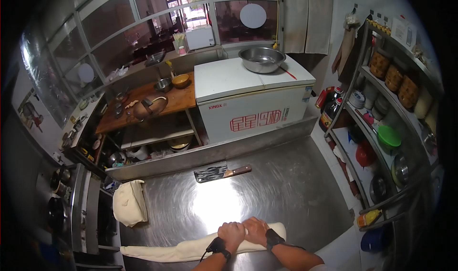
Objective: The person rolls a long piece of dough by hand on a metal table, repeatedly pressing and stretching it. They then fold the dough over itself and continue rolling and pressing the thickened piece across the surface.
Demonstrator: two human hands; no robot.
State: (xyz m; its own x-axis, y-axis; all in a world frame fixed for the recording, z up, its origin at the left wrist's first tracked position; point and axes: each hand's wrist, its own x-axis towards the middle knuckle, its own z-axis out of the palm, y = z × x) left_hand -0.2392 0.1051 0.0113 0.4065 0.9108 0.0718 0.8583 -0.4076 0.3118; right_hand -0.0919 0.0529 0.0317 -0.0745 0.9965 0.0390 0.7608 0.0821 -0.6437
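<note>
A long roll of pale dough (181, 251) lies along the near edge of the steel worktop (310, 190), thin at the left end and thicker at the right. My left hand (232, 236) and my right hand (256, 230) are side by side on its thicker part, fingers curled into the dough and closed on it. Dark bands wrap both wrists. A thick folded slab of dough (130, 203) rests at the worktop's left side. Beyond my hands, a cleaver (212, 172) with a wooden handle lies flat near the back edge.
A raised metal ledge (214, 149) runs along the worktop's back. Behind it stand a white chest freezer (214, 82) bearing a steel basin (262, 60), and a wooden counter (183, 95) with bowls. Shelves (353, 142) with jars and bowls line the right side.
</note>
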